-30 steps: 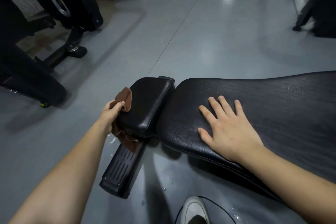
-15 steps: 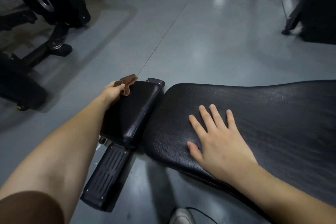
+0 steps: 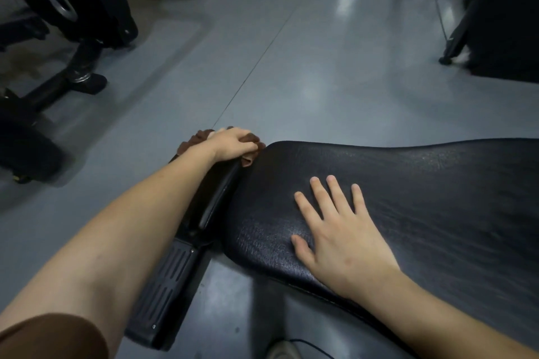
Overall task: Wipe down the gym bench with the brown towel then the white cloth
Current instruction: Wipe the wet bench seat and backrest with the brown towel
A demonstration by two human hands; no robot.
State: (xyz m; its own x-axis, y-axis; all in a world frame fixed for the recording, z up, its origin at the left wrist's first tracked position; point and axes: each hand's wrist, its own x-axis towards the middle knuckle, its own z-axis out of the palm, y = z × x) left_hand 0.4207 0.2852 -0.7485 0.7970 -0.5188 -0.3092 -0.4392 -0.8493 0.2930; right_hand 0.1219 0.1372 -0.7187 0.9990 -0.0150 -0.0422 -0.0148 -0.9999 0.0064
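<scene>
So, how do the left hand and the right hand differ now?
The left hand grips the brown towel at the small seat pad; the right hand holds nothing. Left fingers curl; right fingers lie flat on the long bench pad. Both touch the bench.

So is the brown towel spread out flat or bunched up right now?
Bunched up. The brown towel shows only as crumpled folds around the left hand, which grips it on the far end of the small seat pad.
</scene>
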